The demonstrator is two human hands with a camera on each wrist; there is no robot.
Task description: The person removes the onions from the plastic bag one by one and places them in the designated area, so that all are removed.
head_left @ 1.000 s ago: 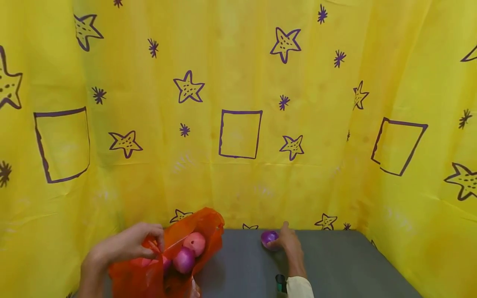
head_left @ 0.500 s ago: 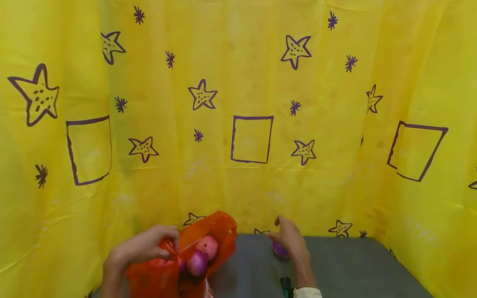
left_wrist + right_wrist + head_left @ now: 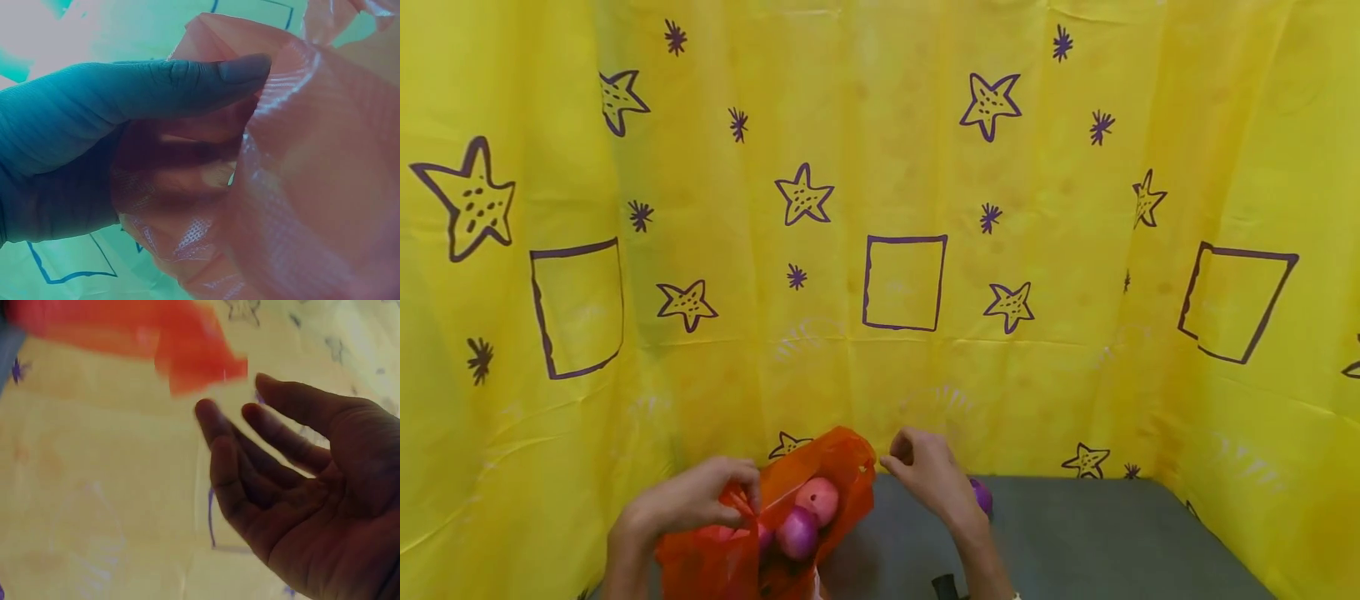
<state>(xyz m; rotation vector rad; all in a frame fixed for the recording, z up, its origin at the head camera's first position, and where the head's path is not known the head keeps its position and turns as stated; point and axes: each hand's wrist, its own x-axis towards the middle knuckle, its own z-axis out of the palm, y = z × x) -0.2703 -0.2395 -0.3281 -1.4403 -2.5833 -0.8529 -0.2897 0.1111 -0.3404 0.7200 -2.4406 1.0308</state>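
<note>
A grey tabletop (image 3: 1097,533) is being enclosed by yellow sheeting (image 3: 910,167) printed with purple stars and squares.

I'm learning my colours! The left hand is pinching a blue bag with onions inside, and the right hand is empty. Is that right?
Almost. The bag is orange, not blue, as the head view shows. The rest holds: the left hand pinches its edge, onions sit inside, and the right hand is empty in the right wrist view.
</note>
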